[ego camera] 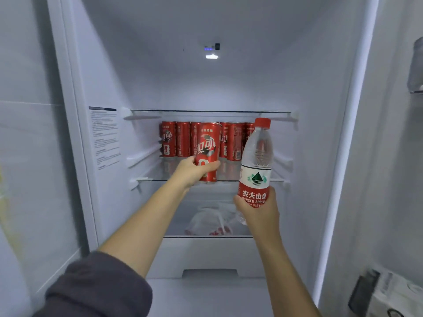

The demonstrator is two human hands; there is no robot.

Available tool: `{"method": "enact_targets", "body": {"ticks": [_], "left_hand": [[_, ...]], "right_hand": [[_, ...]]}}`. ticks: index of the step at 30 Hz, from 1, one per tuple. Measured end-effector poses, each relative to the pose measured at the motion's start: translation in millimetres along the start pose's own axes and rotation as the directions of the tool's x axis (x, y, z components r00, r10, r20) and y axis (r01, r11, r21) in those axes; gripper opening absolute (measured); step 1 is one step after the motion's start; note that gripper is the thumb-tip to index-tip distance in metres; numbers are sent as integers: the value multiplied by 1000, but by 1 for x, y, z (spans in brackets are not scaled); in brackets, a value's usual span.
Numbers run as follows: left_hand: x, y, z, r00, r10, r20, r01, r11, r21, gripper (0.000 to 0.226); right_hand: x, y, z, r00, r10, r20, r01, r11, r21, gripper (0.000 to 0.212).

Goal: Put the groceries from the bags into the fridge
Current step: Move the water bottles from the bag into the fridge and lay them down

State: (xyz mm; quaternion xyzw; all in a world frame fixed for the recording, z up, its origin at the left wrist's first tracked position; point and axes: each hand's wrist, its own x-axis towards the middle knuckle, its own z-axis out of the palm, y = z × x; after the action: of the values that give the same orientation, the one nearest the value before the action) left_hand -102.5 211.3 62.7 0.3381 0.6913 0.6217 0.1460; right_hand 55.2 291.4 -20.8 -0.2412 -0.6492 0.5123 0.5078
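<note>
Dark sleeve [98, 287] fills the corner at 7 o'clock. It belongs to the left arm.

That arm reaches up to the left hand [194, 170]. Its fingers and thumb are curled round the low part of a red can [207, 147]. The can is at the front edge of the middle shelf [155, 179] and leans a little toward 1 o'clock. I cannot tell if its bottom touches the glass yet.

At 4 o'clock from that hand, the right hand [258, 209] is wrapped round the bottom of a water bottle [256, 161]. The bottle is held upright in front of the fridge.

I think the job right now is putting the can down. To do it well, the hand should stand it straight and slide it back close to the row of cans [180, 139] at 12 o'clock. It should let go only when the can sits flat.

The bottle is just beside the can at 3 o'clock, so the two could bump. The bottle also looks almost as tall as the gap under the top shelf [206, 111], so it may be a tight fit.

A plastic bag [210, 218] with something red inside lies one shelf down, at 6 o'clock. A white drawer [206, 255] sits under that. A sticker [105, 136] is on the wall at 9 o'clock, and a small light [211, 56] glows at 12 o'clock.
</note>
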Motion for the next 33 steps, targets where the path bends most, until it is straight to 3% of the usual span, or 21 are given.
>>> {"method": "enact_targets", "body": {"ticks": [5, 13, 20, 33], "left_hand": [[49, 3, 0, 997, 38, -68, -31, 995, 99, 50], [116, 2, 15, 994, 95, -56, -63, 907, 416, 81], [154, -1, 32, 992, 125, -35, -94, 877, 471, 74], [193, -10, 46, 995, 57, -83, -11, 882, 472, 80]], "right_hand": [[20, 4, 7, 998, 35, -50, -36, 999, -20, 57], [39, 17, 7, 997, 30, -69, -36, 996, -85, 59], [52, 34, 2, 1000, 22, 12, -19, 979, -203, 62], [60, 39, -4, 999, 32, 9, -29, 977, -212, 62]]}}
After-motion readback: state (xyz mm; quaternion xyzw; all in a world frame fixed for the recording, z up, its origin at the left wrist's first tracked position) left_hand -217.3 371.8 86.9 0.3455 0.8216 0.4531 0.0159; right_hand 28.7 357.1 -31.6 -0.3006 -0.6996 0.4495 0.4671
